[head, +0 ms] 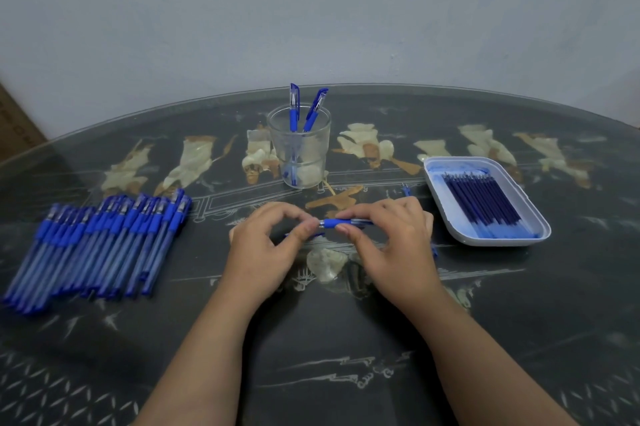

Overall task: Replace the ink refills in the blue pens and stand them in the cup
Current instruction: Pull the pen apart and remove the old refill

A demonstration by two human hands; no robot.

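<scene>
Blue pen (337, 223) is level over the table (346, 339), dead centre: right hand (391, 238) curls round its grip section and left hand (266, 242) pinches the tip end. Behind, the clear cup (313, 148) holds two capped pens (294, 106). A heap of pens (100, 242) lies left; a white tray (485, 242) of refills (481, 203) sits right.

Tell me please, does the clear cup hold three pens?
No, the clear cup holds only two blue pens, one upright and the other leaning to the side.
</scene>
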